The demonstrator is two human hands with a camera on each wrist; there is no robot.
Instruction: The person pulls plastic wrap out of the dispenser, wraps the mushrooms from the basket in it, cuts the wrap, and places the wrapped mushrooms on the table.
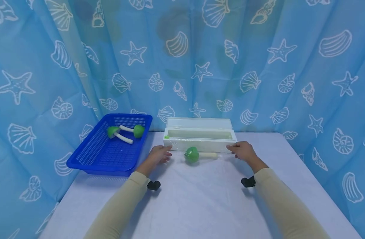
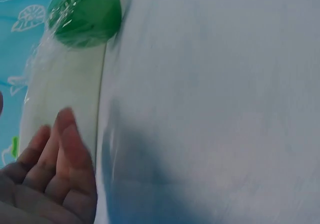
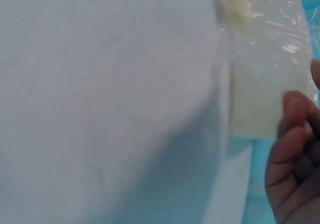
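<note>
A white box [image 1: 200,144] with its lid raised stands at the back of the table. Clear plastic film [image 3: 272,49] stretches down from its front, glinting over an object with a round green head [image 1: 191,154] and a pale stick handle [image 1: 208,155]. My left hand [image 1: 158,156] pinches the film near the box's left front corner, its other fingers loosely bent. At the right front corner my right hand [image 1: 243,151] pinches the film's other side between thumb and fingers. In the left wrist view the green head [image 2: 85,14] shows under wrinkled film.
To the left stands a blue plastic basket [image 1: 106,166] with two similar green-headed, white-handled objects [image 1: 138,131] inside. A blue shell-patterned curtain [image 1: 182,66] hangs behind the white-covered table [image 1: 200,205]. A small green piece [image 1: 166,137] sits at the box's left end.
</note>
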